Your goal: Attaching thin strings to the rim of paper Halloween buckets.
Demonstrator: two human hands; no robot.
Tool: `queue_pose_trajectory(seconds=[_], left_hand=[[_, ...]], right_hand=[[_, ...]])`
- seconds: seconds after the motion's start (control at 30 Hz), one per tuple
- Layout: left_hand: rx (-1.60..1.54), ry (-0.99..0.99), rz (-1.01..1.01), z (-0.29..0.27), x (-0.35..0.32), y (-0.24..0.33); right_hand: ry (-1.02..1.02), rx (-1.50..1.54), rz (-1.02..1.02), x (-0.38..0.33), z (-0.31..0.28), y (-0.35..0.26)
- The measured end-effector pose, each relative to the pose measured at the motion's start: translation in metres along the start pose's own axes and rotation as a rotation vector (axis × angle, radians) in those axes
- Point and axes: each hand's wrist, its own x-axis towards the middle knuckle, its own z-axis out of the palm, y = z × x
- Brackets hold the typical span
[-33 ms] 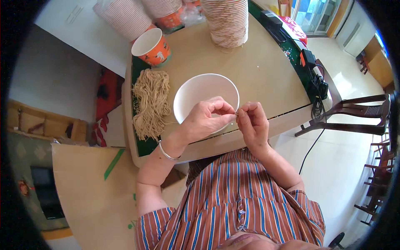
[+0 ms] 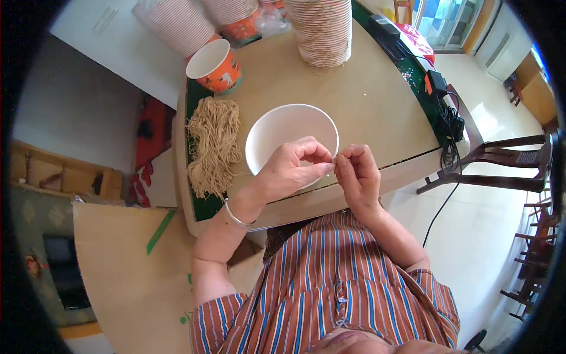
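My left hand (image 2: 295, 167) reaches over the near rim of a white bucket-like bowl (image 2: 283, 125), its thumb and forefinger pinched together. Just right of that rim, my right hand (image 2: 359, 174) pinches too, and the fingertips of both hands meet. What sits between them is too small to make out. A loose hank of beige string (image 2: 213, 147) lies left of the bowl, with a stray end trailing toward my left wrist.
An orange paper bucket (image 2: 223, 76) stands behind the string. A tall stack of paper buckets (image 2: 321, 35) is at the table's far side, more stacks (image 2: 177, 29) at far left. Black adapters and cables (image 2: 451, 121) line the right edge, beside a dark wooden chair (image 2: 507, 165).
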Motion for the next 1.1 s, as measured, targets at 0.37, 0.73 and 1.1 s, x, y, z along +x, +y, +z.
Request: queue_pose_trajectory(seconds=[0.37,0.73,1.1], left_hand=[[0.145,0.039,0.095,0.004,0.000,-0.002],[0.195,0.021,0.099,0.003,-0.001,0.000],[0.170,0.083,0.092,0.005,-0.001,-0.001]], right_hand=[[0.002,-0.012,-0.025,0.000,0.000,-0.003],[0.023,-0.081,-0.056,0.000,-0.001,-0.012],[0.019,-0.151,-0.059,-0.002,-0.005,-0.017]])
